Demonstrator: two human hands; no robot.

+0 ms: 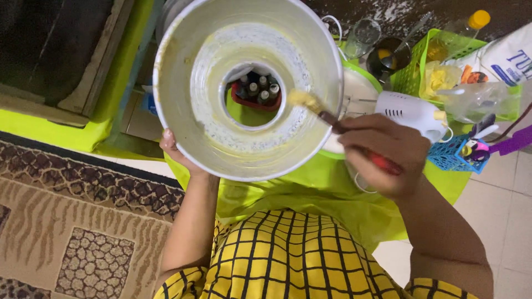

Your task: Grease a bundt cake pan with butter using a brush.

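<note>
I see a big round pan [188,83] with a hole in the middle, held up and tipped toward me in the upper middle of the frame. My left hand [176,152] holds its lower left rim; most of the fingers are hidden behind the pan, so I cannot tell just how they curl. Inside, the pan looks smeared with yellowish grease.

My right hand [382,158], right of the middle, is closed tight around a brush [332,119] with a red handle. The yellow bristles touch the inside wall of the pan, on its right side.

Through the hole I can see small bottles [257,89] in a red tray, lower down.

Just right of the pan lies a white hand mixer [413,111], close above my right hand. In the upper right stand a glass [363,34], a dark cup [390,55] and a green basket [413,77]. A small blue basket [451,158] sits at the right edge. A green cloth [310,194] covers the table below the pan.
</note>
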